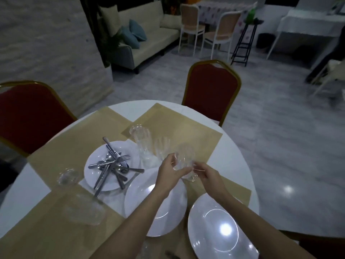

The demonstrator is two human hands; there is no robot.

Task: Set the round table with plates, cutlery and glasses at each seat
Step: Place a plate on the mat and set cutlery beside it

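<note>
Gripping a clear ribbed drinking glass (184,161) from both sides, a person stands over a round white table (237,163) partly laid for a meal. The left hand (170,172) has its fingers curled round the glass's near side, and the right hand (208,175) pinches its lower part, so both hands are closed on the same glass, held above the tabletop just beyond the nearest plates. Tan rectangular placemats cover much of the table, one at the far seat (183,128), one at the left seat (74,143) and one in the near left corner (46,221). A round white plate (123,147) near the table's middle carries a loose heap of steel forks, spoons and knives (112,165). A second round white plate (141,199) lies just beside it under the left forearm, and a third white plate (214,240) sits at the near right seat. Behind the held glass stand a tall clear ribbed glass (141,143), which may be a stack, and another clear glass (162,146) next to it. A short clear glass (67,177) stands left of the cutlery plate, and a blurred clear glass (84,212) shows on the near left mat; whether it is upright or lying cannot be told. Two red padded chairs with gold frames are drawn up, one at the far side (211,90) and one at the left (28,113).
</note>
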